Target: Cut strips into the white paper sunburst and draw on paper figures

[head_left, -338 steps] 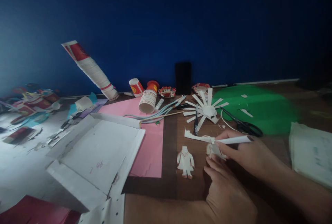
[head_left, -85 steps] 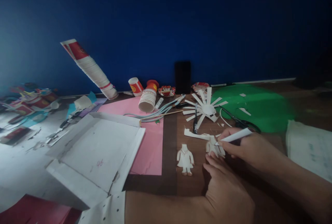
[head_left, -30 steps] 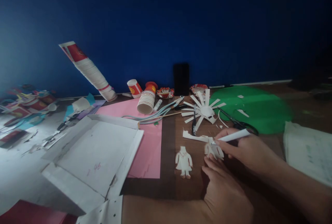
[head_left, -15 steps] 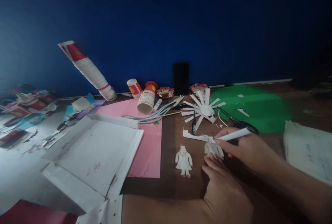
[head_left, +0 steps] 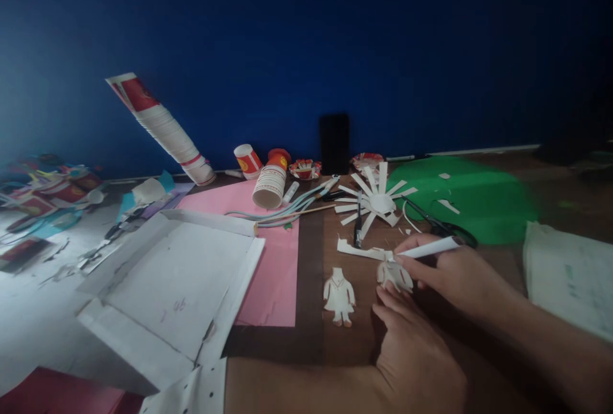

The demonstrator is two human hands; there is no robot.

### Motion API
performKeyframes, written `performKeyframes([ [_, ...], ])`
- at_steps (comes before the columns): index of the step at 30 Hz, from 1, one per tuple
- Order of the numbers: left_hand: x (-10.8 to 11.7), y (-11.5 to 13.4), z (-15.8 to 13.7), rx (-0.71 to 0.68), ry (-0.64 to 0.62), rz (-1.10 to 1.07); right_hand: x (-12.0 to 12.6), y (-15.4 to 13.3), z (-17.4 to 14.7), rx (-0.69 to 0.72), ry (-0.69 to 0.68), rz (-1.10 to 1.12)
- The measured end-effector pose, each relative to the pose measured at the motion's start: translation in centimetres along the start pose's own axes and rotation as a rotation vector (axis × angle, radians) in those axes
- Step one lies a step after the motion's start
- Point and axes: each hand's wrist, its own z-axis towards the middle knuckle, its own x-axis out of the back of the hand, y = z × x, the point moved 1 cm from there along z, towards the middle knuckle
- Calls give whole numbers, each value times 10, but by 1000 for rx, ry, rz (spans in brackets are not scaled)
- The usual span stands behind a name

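Note:
My right hand (head_left: 453, 276) is closed round a slim white pen (head_left: 428, 248), its lower end at the neck of a paper doll cutout (head_left: 395, 273). My left hand (head_left: 414, 344) lies low on the table with its fingers stretched out, the tips pressing the bottom of that cutout. Part of the cutout is hidden under those fingers. To the left lies a second paper doll (head_left: 339, 299), flat, with a brown-marked collar and feet. Just above the hands is a white paper strip (head_left: 361, 251), with a small black tool (head_left: 358, 225) beside it.
A paper cup cut into spokes (head_left: 382, 203), scissors (head_left: 453, 232) and a green sheet (head_left: 479, 200) lie behind. Left are a white box lid (head_left: 191, 273), pink paper (head_left: 278, 273) and stacked paper cups (head_left: 167, 136). A dark phone-shaped object (head_left: 334, 144) stands near the blue wall.
My right hand and the pen have shifted very slightly to the left. My left hand stays on the cutout, and everything else looks the same.

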Motion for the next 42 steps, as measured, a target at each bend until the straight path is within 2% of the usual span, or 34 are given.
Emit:
performKeyframes([
  [4,4,-5,1,5,7,12,-1,1,0,19,3,-13],
  [13,6,-12,1,18,125,-33,-2,1,1,38,8,-25],
  [21,8,-13,0,-22,62,-22,-2,3,0,29,-12,-42],
  [42,13,-18,1,4,131,-34,1,-3,0,26,-29,-51],
])
